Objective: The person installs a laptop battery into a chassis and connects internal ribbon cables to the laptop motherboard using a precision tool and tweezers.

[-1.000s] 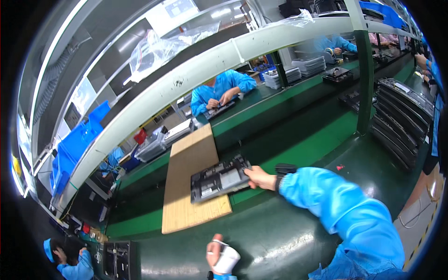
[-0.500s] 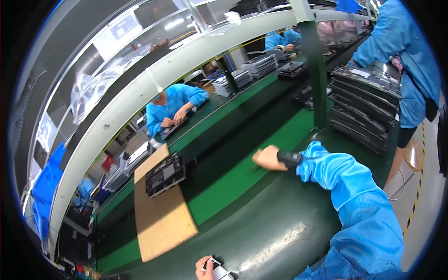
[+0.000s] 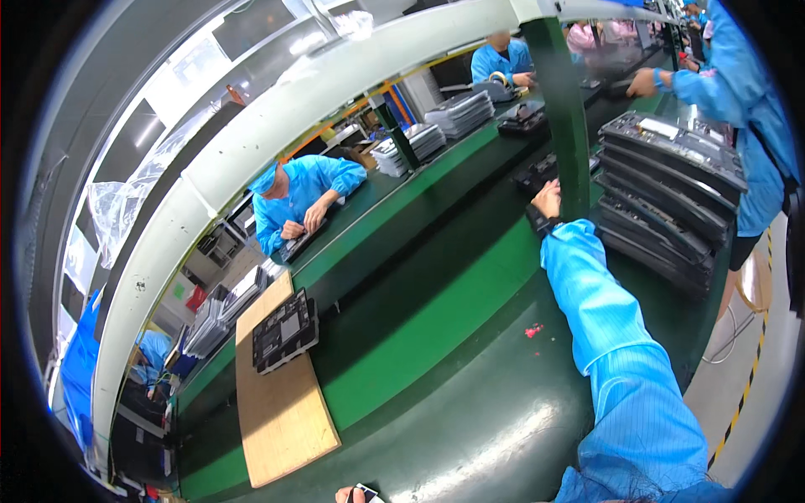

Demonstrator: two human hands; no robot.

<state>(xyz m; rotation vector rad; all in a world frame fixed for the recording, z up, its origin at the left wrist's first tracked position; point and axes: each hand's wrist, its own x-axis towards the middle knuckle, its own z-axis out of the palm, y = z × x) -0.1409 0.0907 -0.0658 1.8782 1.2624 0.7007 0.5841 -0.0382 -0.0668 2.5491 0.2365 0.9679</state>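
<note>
No readable text: white label point(image 3: 658, 127) on the top chassis point(image 3: 692, 152) of the stack point(image 3: 658, 230), right of the fingers of the right hand point(image 3: 547, 200), is too small to make out, and farther right the floor point(image 3: 711, 402) carries yellow-black striped marking tape point(image 3: 744, 394).

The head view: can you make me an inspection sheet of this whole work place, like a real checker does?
Surface: glossy dark green bench with a brighter green strip; a wooden board lies across it.
Job's things: dark device casing on the board; casing stack right of the green post; dark unit left of the post.
Clutter: small red bits on the bench.
Grips: left-hand grip, mostly cut off by the lower edge, holds a white-and-black item; right-hand grip is near the dark unit, contact unclear.
Cables: white cable at the right.
Surroundings: co-worker in blue across the bench; another person far right.
</note>
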